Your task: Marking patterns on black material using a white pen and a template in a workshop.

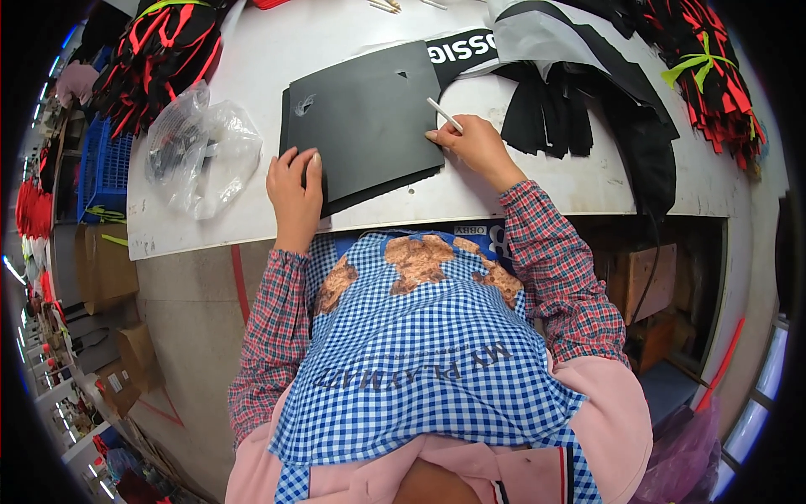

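Observation:
A dark grey sheet template [365, 122] with small triangular cut-outs lies on the white table, over black material [382, 191] that shows along its near edge. My left hand [295, 189] rests at the template's left edge, fingers slightly bent and apart, thumb beside them. In my right hand [477, 147] is a slim white pencil-like stick [443, 114], slanting up to the left. That hand's thumb touches the template's right edge. Behind the template runs a black strip with white lettering [462, 52].
A crumpled clear plastic bag [206, 155] lies left of my left hand. Tied red-and-black bundles [172, 50] sit at the far left and far right corners. Black fabric pieces [550, 113] lie at right, one hanging over the table's front edge. A blue crate [105, 168] stands beyond the left side.

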`<state>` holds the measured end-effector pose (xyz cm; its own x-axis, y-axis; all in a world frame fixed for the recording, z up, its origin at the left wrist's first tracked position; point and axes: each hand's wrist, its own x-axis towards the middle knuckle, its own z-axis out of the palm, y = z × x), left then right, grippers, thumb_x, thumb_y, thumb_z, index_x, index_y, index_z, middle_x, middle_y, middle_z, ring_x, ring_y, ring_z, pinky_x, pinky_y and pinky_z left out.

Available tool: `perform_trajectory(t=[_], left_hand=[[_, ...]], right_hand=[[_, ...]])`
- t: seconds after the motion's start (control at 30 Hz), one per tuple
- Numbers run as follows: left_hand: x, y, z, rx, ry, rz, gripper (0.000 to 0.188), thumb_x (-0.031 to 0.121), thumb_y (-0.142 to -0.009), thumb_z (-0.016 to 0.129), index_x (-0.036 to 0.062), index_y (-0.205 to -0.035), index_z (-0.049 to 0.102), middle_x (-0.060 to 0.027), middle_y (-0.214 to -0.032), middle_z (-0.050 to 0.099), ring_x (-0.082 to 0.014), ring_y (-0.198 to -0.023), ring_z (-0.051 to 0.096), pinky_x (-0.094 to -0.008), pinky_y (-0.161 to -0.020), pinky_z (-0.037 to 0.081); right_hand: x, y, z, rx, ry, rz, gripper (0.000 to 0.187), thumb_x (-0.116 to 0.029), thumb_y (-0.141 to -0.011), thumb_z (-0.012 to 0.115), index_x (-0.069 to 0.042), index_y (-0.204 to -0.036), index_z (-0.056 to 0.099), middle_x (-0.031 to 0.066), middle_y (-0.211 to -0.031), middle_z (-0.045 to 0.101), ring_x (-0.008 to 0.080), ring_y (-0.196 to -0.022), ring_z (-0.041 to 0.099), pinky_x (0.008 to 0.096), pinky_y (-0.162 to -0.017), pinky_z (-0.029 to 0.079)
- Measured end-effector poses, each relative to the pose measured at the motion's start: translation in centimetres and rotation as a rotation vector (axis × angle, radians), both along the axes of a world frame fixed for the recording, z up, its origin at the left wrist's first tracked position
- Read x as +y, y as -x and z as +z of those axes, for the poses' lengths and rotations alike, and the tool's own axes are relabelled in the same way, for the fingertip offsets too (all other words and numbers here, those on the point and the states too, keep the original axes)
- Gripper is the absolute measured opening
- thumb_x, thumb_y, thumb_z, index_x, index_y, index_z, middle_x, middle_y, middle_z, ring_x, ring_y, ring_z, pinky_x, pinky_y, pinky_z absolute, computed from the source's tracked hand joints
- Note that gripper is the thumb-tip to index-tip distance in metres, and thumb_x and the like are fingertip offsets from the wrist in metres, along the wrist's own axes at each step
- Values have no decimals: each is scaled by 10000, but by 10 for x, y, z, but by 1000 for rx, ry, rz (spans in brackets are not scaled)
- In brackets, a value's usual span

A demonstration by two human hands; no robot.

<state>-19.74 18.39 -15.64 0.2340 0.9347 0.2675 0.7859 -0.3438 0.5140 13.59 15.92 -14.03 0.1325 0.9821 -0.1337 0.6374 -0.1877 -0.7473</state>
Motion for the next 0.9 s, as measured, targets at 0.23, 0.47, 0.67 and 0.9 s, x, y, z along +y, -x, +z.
perform_trajectory(t=[0.23, 0.47, 0.67, 0.9], left_hand=[[7, -20, 3, 249, -89, -22, 469, 391, -1003, 583, 167, -1415, 587, -194, -1552, 442, -493, -1439, 336, -663, -1151, 246], [-11, -49, -11, 361, -90, 35, 552, 329, -1024, 507, 76, -1512, 454, -248, -1598, 344, -440, -1492, 293, -619, -1185, 240], [-15, -50, -6, 332, -87, 87, 544, 306, -1016, 513, 89, -1510, 453, -230, -1598, 348, -423, -1498, 284, -633, -1184, 237], [-16, -48, 1, 323, -43, 76, 549, 308, -1011, 517, 107, -1517, 446, -219, -1603, 339, -420, -1510, 263, -692, -1167, 207]], right_hand=[[-1, 9, 9, 10, 0, -7, 393, -403, -868, 762, -21, -781, 725, 115, -667, 679, 253, -623, 652, 387, -615, 492], [-3, 3, 6, 0, 21, -10, 381, -381, -885, 774, -15, -792, 723, 54, -670, 680, 156, -617, 621, 326, -605, 476], [-1, -3, 4, -13, 16, -31, 370, -382, -918, 743, -17, -855, 736, 22, -677, 657, 112, -607, 567, 294, -597, 453], [4, -12, 27, -21, -339, -250, 690, -563, -1073, 436, 0, -751, 671, 13, -603, 510, 99, -559, 443, 331, -529, 335]])
